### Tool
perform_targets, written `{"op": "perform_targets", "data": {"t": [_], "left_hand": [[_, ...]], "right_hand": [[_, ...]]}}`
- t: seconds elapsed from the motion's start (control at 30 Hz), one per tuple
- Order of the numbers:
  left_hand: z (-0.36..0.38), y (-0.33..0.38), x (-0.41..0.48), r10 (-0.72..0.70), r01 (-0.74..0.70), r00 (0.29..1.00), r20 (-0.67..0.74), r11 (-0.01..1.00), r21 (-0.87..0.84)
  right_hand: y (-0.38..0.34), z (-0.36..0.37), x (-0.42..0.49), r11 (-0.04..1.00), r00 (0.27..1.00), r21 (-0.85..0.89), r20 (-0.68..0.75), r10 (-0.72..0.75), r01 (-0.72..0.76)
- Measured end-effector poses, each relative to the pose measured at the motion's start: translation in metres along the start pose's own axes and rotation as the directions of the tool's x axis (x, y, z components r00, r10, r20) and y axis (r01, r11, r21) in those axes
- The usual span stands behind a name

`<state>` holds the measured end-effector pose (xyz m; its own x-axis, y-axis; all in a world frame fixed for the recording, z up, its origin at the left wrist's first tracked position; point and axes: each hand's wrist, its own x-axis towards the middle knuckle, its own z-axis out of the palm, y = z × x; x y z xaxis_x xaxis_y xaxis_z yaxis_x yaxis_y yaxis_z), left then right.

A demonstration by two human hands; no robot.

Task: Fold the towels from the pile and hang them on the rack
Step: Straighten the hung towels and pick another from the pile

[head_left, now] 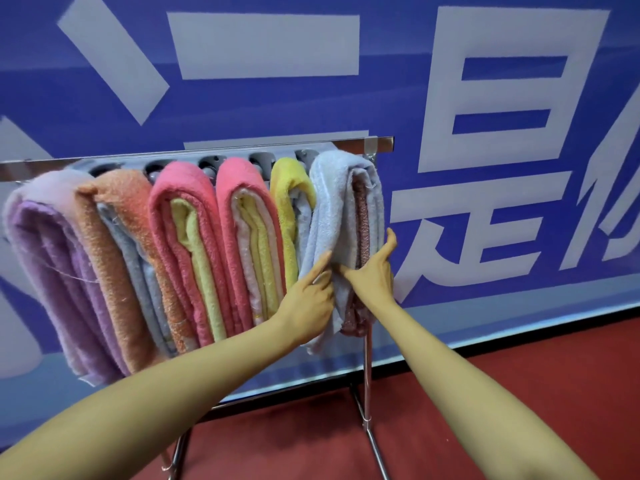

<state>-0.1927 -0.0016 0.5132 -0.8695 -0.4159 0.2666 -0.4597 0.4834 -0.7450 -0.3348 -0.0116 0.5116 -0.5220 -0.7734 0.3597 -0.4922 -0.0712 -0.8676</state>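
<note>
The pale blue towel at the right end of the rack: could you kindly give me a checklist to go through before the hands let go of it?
1. Pale blue towel draped over the rack's top bar: ok.
2. Hands steadying it: ok, the left hand lies with straight fingers on its left side and the right hand is spread against its front.
3. Layers even at the bottom: not ok, a pink layer sticks out at the lower right.
4. Room from the yellow towel: cannot tell, the two touch.
5. Clear of the bar's right end: ok, some bare bar shows beyond the towel.
</note>
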Motion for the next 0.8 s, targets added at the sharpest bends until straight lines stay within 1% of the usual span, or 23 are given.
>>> {"op": "perform_targets", "data": {"t": [0.03,0.1,0.23,0.3,0.37,0.43,0.5,0.53,0.57,0.63,0.7,0.8], "left_hand": [[0.003,0.001,0.002,0.018,-0.018,1.000,0.007,1.000,-0.005],[0.008,0.004,0.002,0.050,-0.050,0.997,0.066,0.999,-0.011],[0.021,0.010,0.001,0.096,-0.095,0.976,0.196,0.995,-0.014],[0.016,0.012,0.005,0.054,-0.079,0.956,0.290,0.994,0.075],[0.020,0.018,0.010,0.025,-0.082,0.935,0.353,0.985,0.149],[0.026,0.018,0.016,0.002,-0.049,0.935,0.354,0.991,0.125],[0.021,0.013,0.018,-0.043,0.024,0.933,0.356,0.998,0.058],[0.016,0.011,0.017,-0.057,0.053,0.939,0.340,0.998,0.023],[0.015,0.011,0.016,-0.061,0.068,0.958,0.279,0.998,-0.012],[0.021,0.014,0.015,-0.038,0.047,0.998,0.058,0.986,-0.160],[0.021,0.021,0.007,-0.051,0.024,0.995,-0.089,0.958,-0.286],[0.023,0.028,-0.012,-0.092,0.023,0.980,-0.174,0.930,-0.367]], "right_hand": [[0.003,0.003,0.000,1.000,1.000,-0.012,-0.003,0.022,-0.022],[0.006,0.006,0.005,0.998,0.998,-0.004,-0.022,0.058,-0.058],[0.013,-0.009,0.019,0.999,0.996,-0.025,-0.084,0.038,-0.040],[0.017,-0.022,0.027,0.997,0.994,-0.080,-0.110,0.005,-0.013],[0.019,-0.037,0.036,0.989,0.992,-0.145,-0.121,-0.043,0.025],[0.020,-0.049,0.042,0.978,0.988,-0.199,-0.133,-0.083,0.056],[0.018,-0.054,0.042,0.967,0.983,-0.240,-0.137,-0.122,0.087],[0.016,-0.054,0.040,0.963,0.982,-0.251,-0.131,-0.138,0.102],[0.015,-0.053,0.036,0.960,0.982,-0.255,-0.119,-0.145,0.111],[0.015,-0.045,0.025,0.961,0.986,-0.250,-0.080,-0.145,0.121],[0.015,-0.032,0.014,0.965,0.989,-0.227,-0.037,-0.145,0.133],[0.012,-0.015,0.000,0.982,0.994,-0.150,0.019,-0.109,0.111]]}}
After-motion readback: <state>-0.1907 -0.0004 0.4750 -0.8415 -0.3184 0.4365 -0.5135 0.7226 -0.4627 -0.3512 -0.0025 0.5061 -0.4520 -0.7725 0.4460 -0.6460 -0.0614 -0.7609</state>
